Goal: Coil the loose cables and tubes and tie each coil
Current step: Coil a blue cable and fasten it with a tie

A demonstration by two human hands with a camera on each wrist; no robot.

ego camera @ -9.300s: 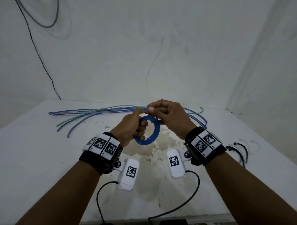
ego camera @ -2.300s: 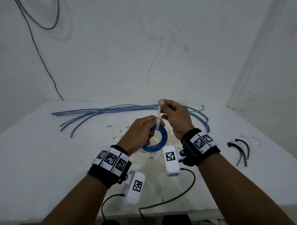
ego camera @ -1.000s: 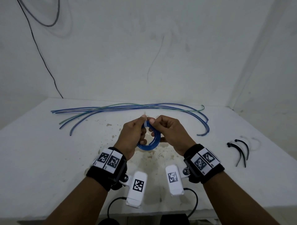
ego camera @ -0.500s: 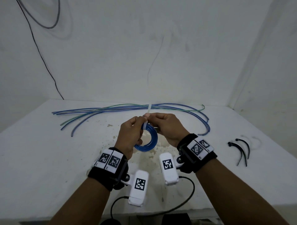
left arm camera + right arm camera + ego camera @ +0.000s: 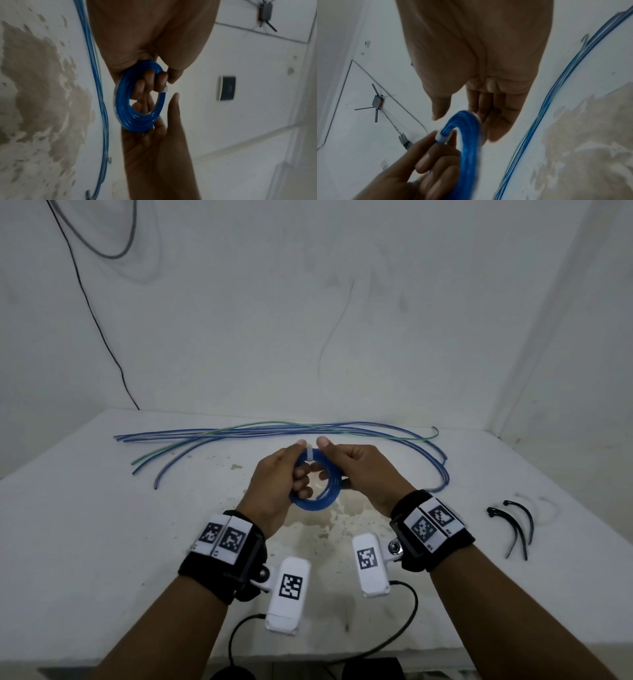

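A blue tube coil (image 5: 317, 497) hangs above the table's middle, between both hands. A white tie (image 5: 310, 455) wraps its top. My left hand (image 5: 279, 477) grips the coil, its fingers (image 5: 150, 81) curled through the ring beside the tie (image 5: 165, 90). My right hand (image 5: 356, 470) lies against the coil's right side with straight fingers (image 5: 489, 115), and its thumb (image 5: 173, 102) stands off the coil. In the right wrist view the left hand's fingers (image 5: 435, 161) pinch the coil (image 5: 467, 155) at the tie (image 5: 442, 137). Several loose blue and green tubes (image 5: 274, 431) lie along the back.
Two black ties (image 5: 513, 529) and faint white ones (image 5: 544, 508) lie at the right on the white table (image 5: 85, 525). Brownish stains (image 5: 329, 515) mark the table under the hands. A black cable (image 5: 102, 337) runs down the back wall. Walls close in behind and to the right.
Half a second ago the right hand pinched the tie's tail upward. Now the tail no longer sticks up, the tie sits snug on the coil, and the right thumb has come off.
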